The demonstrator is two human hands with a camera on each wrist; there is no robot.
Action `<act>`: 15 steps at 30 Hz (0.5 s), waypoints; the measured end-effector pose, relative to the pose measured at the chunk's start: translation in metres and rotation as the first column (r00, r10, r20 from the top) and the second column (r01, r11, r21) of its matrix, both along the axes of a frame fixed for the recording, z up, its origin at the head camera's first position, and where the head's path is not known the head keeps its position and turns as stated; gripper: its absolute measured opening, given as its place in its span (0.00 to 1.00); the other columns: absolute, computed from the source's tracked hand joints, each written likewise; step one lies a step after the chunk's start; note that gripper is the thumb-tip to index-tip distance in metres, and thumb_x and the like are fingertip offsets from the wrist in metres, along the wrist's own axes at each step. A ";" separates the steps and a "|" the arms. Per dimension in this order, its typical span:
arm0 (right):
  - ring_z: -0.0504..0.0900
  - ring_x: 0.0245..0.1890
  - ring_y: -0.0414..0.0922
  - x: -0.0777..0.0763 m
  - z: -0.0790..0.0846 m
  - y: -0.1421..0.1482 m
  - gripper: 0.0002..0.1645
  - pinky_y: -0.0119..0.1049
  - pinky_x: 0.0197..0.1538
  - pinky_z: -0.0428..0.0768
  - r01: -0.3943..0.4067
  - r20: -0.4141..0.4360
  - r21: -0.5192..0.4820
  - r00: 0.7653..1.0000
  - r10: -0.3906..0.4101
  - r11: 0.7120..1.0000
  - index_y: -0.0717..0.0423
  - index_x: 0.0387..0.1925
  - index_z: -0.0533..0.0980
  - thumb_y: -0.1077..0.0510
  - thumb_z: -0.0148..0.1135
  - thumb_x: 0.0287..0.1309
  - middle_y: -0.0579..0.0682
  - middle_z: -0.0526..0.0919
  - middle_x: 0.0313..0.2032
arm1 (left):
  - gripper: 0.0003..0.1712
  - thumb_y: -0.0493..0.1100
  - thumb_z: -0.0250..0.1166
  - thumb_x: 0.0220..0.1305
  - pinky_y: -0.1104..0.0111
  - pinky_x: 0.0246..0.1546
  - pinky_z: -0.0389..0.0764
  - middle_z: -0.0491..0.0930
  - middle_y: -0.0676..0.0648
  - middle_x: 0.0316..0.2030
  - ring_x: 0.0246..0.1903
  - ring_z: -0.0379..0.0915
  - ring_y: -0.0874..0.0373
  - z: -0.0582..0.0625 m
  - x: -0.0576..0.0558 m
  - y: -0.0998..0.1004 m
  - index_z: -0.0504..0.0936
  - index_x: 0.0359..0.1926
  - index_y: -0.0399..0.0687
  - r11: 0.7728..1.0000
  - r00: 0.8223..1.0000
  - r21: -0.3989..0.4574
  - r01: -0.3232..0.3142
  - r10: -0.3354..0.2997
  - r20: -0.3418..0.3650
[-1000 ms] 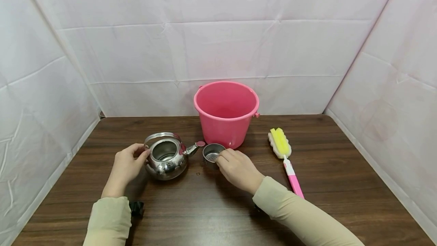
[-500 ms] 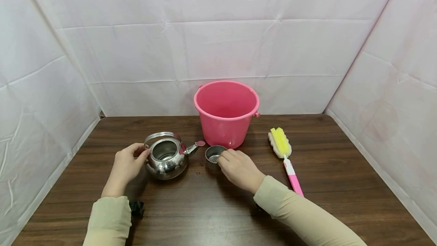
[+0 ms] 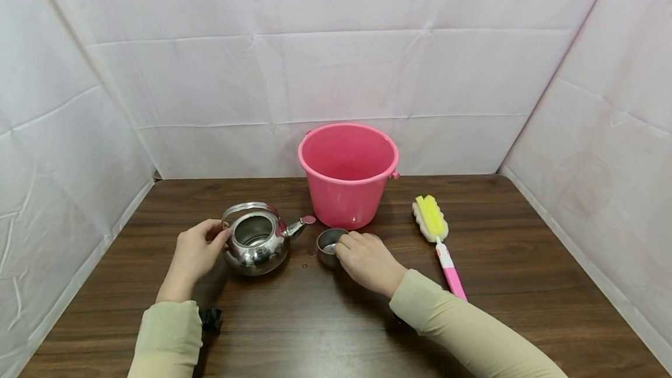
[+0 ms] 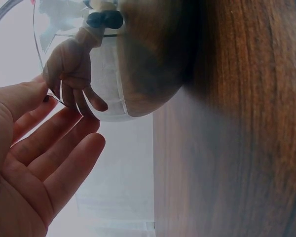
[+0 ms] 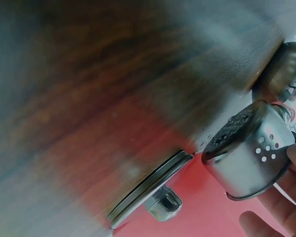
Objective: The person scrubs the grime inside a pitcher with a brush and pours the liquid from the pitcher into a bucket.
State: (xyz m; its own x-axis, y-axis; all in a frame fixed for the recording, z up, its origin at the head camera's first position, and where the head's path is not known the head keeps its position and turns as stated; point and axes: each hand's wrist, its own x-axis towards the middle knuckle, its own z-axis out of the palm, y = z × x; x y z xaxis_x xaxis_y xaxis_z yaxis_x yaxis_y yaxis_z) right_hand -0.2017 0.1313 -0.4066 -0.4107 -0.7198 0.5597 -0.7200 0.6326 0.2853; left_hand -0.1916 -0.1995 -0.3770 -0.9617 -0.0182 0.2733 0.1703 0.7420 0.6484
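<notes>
A shiny steel teapot (image 3: 257, 258) stands lidless on the table, its pink-capped spout pointing right. At its left side, my left hand (image 3: 191, 255) pinches the base of the raised handle between thumb and fingertips; the other fingers spread beside the wall in the left wrist view. My right hand (image 3: 367, 261) holds a small steel tea strainer (image 5: 246, 163) by its rim, close over the table to the right of the spout. Its side has round holes, and its wet bottom faces the table. The teapot lid (image 5: 148, 190), with a metal knob, lies beside the strainer, mostly hidden behind my right hand in the head view.
Behind the strainer a pink bucket (image 3: 343, 206) stands near the table's back edge. A bottle brush (image 3: 433, 220) with a yellow and white sponge head lies to the right, its pink handle partly behind my right sleeve. White sheets surround the wooden table (image 3: 294, 331).
My right hand has shifted the strainer slightly to the right and lower in the head view. The left hand and the teapot have stayed in place.
</notes>
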 end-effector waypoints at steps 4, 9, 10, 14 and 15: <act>0.78 0.28 0.43 0.001 0.000 0.000 0.04 0.35 0.26 0.75 0.023 -0.003 0.022 1.000 -0.023 0.999 0.51 0.24 0.76 0.60 0.63 0.52 0.44 0.79 0.28 | 0.12 0.40 0.60 0.66 0.55 0.37 0.82 0.82 0.35 0.38 0.39 0.81 0.43 0.000 0.000 0.000 0.79 0.45 0.34 1.000 1.000 0.002 0.004 -0.004 0.001; 0.78 0.29 0.43 0.002 -0.001 0.000 0.04 0.35 0.28 0.75 0.036 0.010 0.063 0.999 -0.036 0.997 0.50 0.25 0.76 0.59 0.62 0.52 0.44 0.79 0.28 | 0.12 0.39 0.60 0.65 0.57 0.36 0.82 0.83 0.35 0.37 0.38 0.82 0.44 0.000 -0.001 0.000 0.79 0.44 0.34 1.000 1.000 0.000 0.002 -0.002 -0.007; 0.78 0.29 0.43 0.002 0.000 0.000 0.03 0.34 0.28 0.75 0.034 0.015 0.071 0.999 -0.035 0.997 0.50 0.25 0.76 0.59 0.62 0.52 0.44 0.79 0.28 | 0.12 0.39 0.60 0.65 0.57 0.36 0.82 0.83 0.35 0.37 0.38 0.82 0.44 0.000 -0.001 0.000 0.79 0.44 0.34 1.000 1.000 0.000 0.002 -0.002 -0.006; 0.78 0.30 0.43 0.004 0.001 -0.001 0.03 0.33 0.30 0.76 0.025 0.028 0.100 0.999 -0.028 0.995 0.50 0.25 0.77 0.59 0.62 0.53 0.44 0.79 0.28 | 0.12 0.39 0.60 0.65 0.57 0.35 0.82 0.83 0.36 0.36 0.38 0.82 0.45 0.000 0.000 0.000 0.79 0.44 0.34 1.000 1.000 -0.001 0.004 -0.004 -0.003; 0.78 0.30 0.43 0.004 0.002 -0.001 0.04 0.33 0.30 0.76 0.025 0.029 0.105 0.999 -0.028 0.994 0.50 0.25 0.77 0.59 0.62 0.53 0.44 0.79 0.28 | 0.11 0.39 0.60 0.65 0.57 0.35 0.82 0.82 0.36 0.36 0.38 0.82 0.44 0.001 0.000 0.000 0.79 0.44 0.34 1.000 1.000 -0.001 0.005 -0.005 -0.001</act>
State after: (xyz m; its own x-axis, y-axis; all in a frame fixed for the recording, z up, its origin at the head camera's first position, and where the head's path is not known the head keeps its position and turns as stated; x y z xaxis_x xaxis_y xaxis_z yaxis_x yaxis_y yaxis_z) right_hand -0.1976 0.1301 -0.4050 -0.4462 -0.7623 0.4687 -0.7125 0.6196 0.3294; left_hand -0.1912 -0.1995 -0.3764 -0.9615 -0.0131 0.2744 0.1747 0.7416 0.6477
